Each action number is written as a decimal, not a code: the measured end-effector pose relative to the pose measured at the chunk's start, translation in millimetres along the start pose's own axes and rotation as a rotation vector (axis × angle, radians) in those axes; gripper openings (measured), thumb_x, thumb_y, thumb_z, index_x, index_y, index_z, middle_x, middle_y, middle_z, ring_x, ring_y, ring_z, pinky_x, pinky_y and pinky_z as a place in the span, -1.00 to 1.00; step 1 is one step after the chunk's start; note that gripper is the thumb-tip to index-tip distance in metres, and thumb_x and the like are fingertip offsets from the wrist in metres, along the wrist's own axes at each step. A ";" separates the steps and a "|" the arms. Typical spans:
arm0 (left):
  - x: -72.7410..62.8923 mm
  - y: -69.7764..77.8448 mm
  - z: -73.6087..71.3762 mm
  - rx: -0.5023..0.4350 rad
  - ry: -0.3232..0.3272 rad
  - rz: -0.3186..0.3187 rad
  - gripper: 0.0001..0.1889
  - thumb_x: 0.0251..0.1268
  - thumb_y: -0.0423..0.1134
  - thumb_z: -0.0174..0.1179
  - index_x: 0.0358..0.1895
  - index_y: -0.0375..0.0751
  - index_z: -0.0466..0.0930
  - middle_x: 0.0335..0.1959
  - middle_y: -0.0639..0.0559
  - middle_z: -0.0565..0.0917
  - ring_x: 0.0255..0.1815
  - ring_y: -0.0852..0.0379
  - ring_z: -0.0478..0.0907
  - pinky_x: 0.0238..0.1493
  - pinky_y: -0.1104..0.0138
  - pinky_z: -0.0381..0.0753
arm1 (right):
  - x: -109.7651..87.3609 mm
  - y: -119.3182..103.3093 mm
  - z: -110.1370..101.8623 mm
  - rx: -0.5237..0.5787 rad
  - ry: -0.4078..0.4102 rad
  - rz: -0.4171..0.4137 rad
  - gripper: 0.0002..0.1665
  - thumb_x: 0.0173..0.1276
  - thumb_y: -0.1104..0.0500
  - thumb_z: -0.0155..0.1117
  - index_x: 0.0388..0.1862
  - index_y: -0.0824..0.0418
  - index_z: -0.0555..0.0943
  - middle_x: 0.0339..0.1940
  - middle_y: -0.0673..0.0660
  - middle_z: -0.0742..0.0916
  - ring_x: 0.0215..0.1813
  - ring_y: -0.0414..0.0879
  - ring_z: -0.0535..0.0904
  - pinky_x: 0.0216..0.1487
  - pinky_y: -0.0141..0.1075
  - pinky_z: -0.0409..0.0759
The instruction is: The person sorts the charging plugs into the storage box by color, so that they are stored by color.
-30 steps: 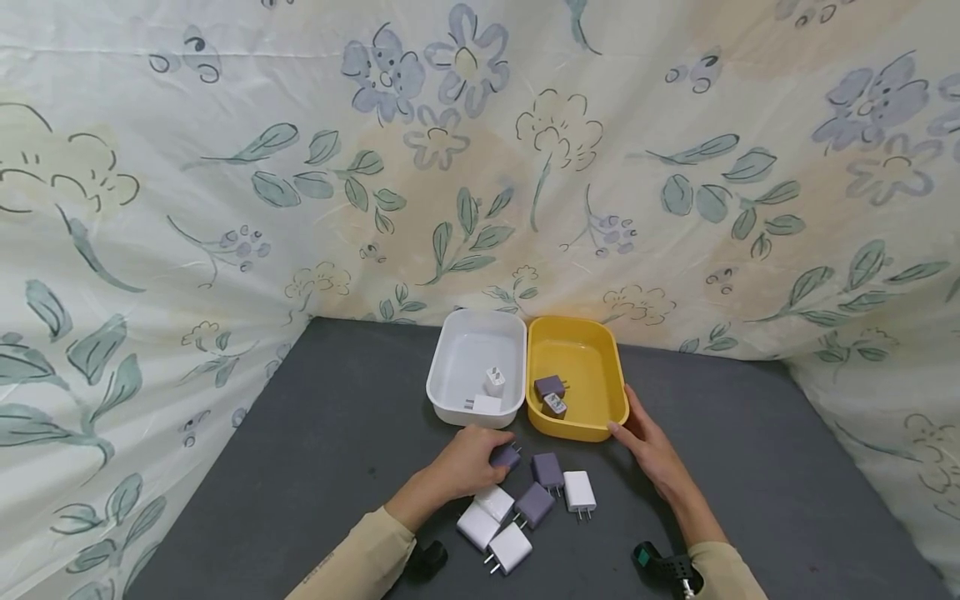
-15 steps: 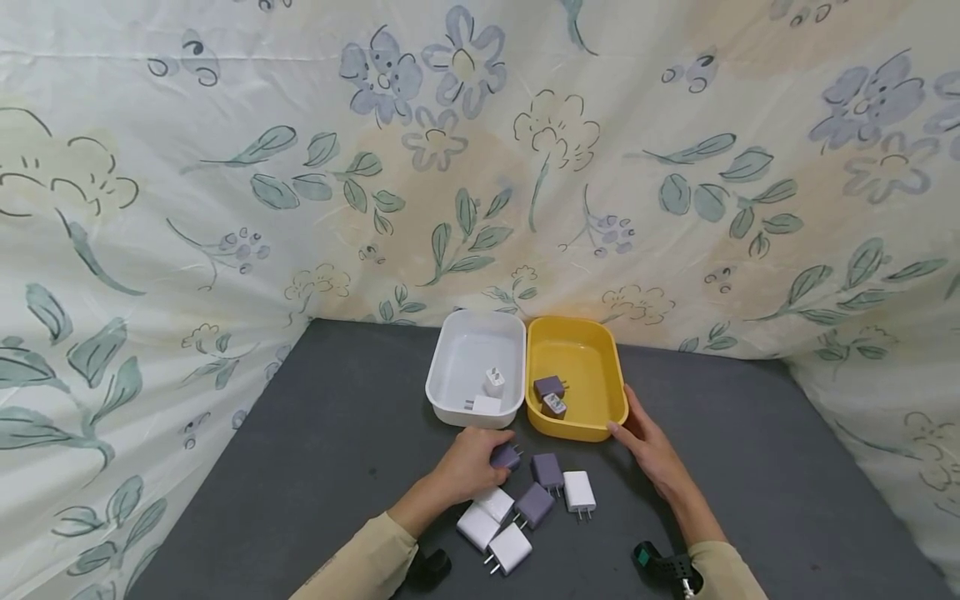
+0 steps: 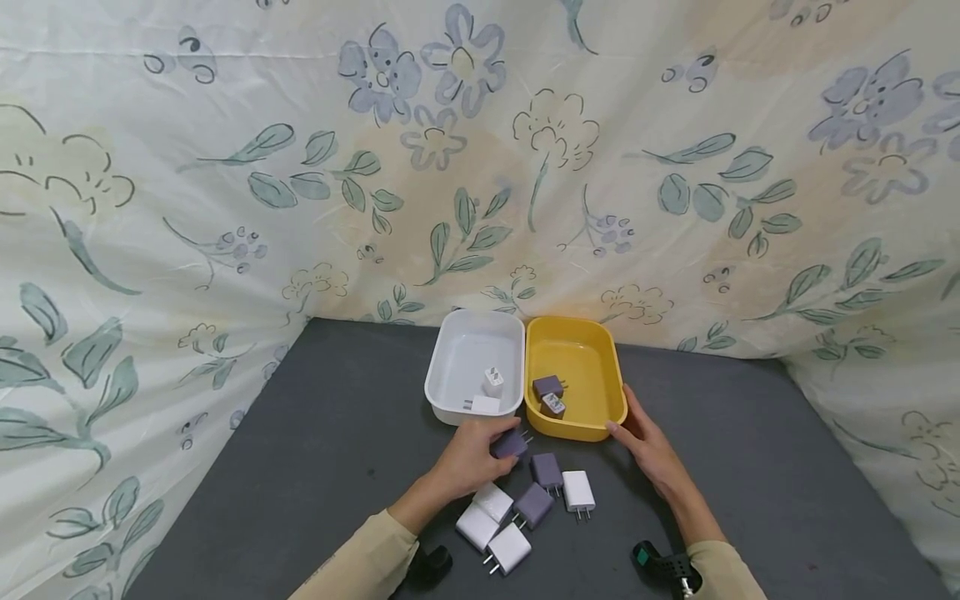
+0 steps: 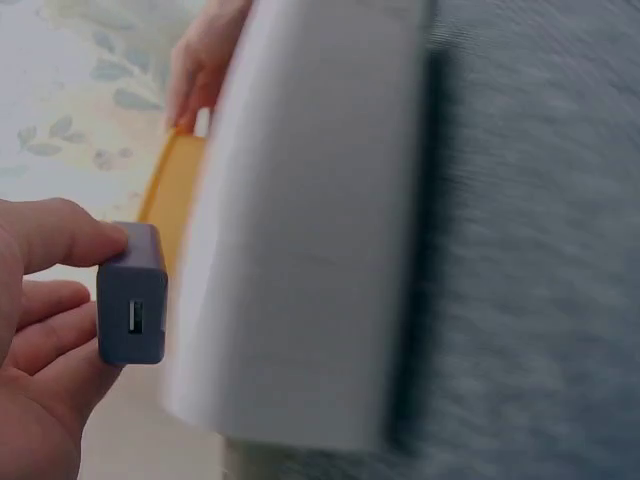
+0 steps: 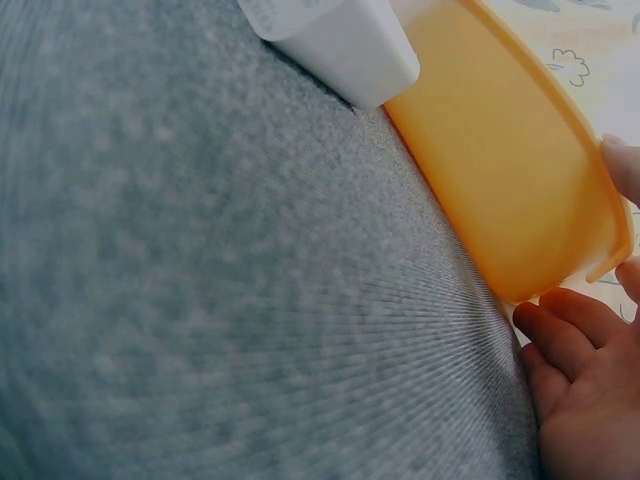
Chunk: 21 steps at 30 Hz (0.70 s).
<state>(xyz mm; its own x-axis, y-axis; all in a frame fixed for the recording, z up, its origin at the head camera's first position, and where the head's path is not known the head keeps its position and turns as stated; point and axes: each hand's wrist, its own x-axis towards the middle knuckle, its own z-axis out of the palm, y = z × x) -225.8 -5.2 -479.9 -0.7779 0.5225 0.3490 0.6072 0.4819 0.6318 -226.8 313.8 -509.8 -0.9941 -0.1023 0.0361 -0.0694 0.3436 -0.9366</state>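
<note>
My left hand (image 3: 468, 460) pinches a purple charger plug (image 3: 511, 443) between thumb and fingers, just in front of the white bin (image 3: 448, 409). In the left wrist view the charger (image 4: 132, 300) shows its USB port, with the thumb on top. My right hand (image 3: 651, 447) holds the near right corner of the yellow bin (image 3: 566, 427), thumb at the rim and fingers along the side wall. Two white charger plugs lie in the white bin; two purple ones (image 3: 548, 386) lie in the yellow bin. Their far ends partly overlap in view.
Near the left hand lie two more purple charger plugs (image 3: 533, 506) and several white ones (image 3: 509, 548) on the dark grey table (image 3: 315, 467). One white charger (image 3: 578, 491) lies apart at the right. A floral curtain (image 3: 480, 167) hangs behind the bins.
My left hand has lifted slightly and moved a little forward and right with the purple charger. The right hand and both bins look unmoved.
</note>
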 end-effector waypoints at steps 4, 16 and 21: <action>5.1 6.2 -4.1 -0.082 0.003 -0.003 -0.47 0.05 -0.39 0.39 0.18 -0.36 0.57 0.14 -0.15 0.66 0.19 0.08 0.58 0.16 0.29 0.64 | 0.2 0.3 0.1 0.001 0.003 0.007 -0.02 0.49 0.00 0.11 0.61 0.06 -0.27 0.64 0.14 -0.04 0.60 0.20 -0.02 0.09 -0.86 0.17; 18.5 13.1 -12.0 -0.087 0.055 0.044 -0.47 0.04 -0.39 0.38 0.18 -0.30 0.58 0.11 -0.14 0.68 0.10 0.11 0.64 0.05 0.29 0.69 | -0.6 -2.3 1.3 -0.023 0.021 0.034 -0.03 0.49 -0.01 0.11 0.62 0.01 -0.25 0.64 0.15 -0.02 0.60 0.19 0.02 0.48 -0.40 0.21; 25.7 14.9 -14.4 -0.063 0.056 0.040 -0.47 0.04 -0.36 0.39 0.18 -0.29 0.58 0.11 -0.12 0.68 0.03 0.15 0.65 -0.04 0.40 0.70 | -0.6 -3.7 1.1 -0.028 0.021 0.035 -0.03 0.49 -0.02 0.11 0.62 0.01 -0.26 0.64 0.16 -0.02 0.60 0.19 0.02 0.51 -0.29 0.21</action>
<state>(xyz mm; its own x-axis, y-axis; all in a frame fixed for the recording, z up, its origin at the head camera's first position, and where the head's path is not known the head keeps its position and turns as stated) -239.1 5.4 -451.6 -0.7623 0.4995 0.4116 0.6277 0.4155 0.6583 -225.8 311.6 -506.8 -0.9975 -0.0700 0.0107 -0.0361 0.3728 -0.9272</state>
